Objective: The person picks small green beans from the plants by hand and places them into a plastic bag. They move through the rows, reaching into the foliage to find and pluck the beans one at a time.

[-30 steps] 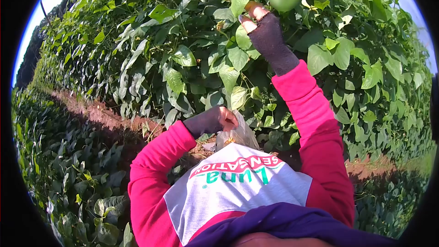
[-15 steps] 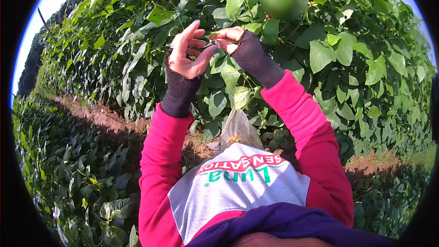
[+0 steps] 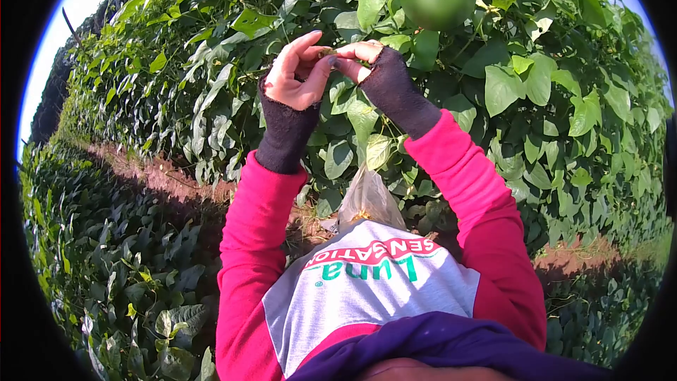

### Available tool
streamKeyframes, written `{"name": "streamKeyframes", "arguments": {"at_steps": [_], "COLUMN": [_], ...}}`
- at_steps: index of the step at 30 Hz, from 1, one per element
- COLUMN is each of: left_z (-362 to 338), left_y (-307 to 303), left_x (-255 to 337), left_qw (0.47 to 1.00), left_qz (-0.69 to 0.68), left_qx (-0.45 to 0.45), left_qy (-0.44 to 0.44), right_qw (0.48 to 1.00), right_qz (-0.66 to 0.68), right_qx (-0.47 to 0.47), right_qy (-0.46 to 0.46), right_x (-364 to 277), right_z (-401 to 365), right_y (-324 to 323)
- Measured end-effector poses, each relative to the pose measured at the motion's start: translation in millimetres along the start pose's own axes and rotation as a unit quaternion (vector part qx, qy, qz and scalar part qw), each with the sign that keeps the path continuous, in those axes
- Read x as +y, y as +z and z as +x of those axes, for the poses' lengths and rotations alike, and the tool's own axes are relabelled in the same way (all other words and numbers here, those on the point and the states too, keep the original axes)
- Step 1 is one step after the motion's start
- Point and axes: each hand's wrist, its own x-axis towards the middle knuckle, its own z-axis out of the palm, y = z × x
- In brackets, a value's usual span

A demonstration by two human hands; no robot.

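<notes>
Both my hands meet in front of the leafy climbing plants, in dark fingerless gloves. My right hand (image 3: 361, 61) pinches a small greenish-brown plant piece (image 3: 327, 52) between thumb and fingertips. My left hand (image 3: 299, 74) closes on the same piece from the other side, its thumb against it and the fingers curled with the index finger raised. What the piece exactly is, a flower or a bud, is too small to tell. Broad green leaves (image 3: 362, 118) hang just below and behind the hands.
A clear plastic bag (image 3: 365, 196) with something yellowish in it hangs at my front, above the grey shirt (image 3: 374, 289). Tall vines (image 3: 522, 85) fill the far side. Low leafy plants (image 3: 127, 261) grow at left, beside a strip of reddish soil (image 3: 166, 178).
My left hand has moved right and its thumb and fingers have closed in on the plant piece at the right fingertips. My right hand has barely moved.
</notes>
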Motion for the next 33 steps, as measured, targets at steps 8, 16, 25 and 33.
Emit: {"name": "streamKeyframes", "arguments": {"at_steps": [8, 16, 25, 33], "left_z": [-3, -86, -170, -123], "left_y": [-13, -7, 1, -1], "left_x": [10, 1, -52, -39], "left_qw": [0.991, 0.903, 0.853, 0.912], "left_qz": [0.110, 0.101, 0.044, 0.040], "left_qx": [-0.007, -0.413, -0.516, -0.350], "left_qy": [0.075, -0.065, -0.056, -0.208], "right_qw": [0.996, 0.989, 0.922, 0.929], "right_qz": [0.084, 0.087, 0.003, 0.001], "right_qx": [-0.004, 0.071, -0.070, -0.079], "right_qy": [0.030, 0.096, 0.381, 0.360], "right_x": [6, -29, 7, 38], "right_z": [-1, -35, -142, -187], "right_y": [-12, -75, -69, -7]}}
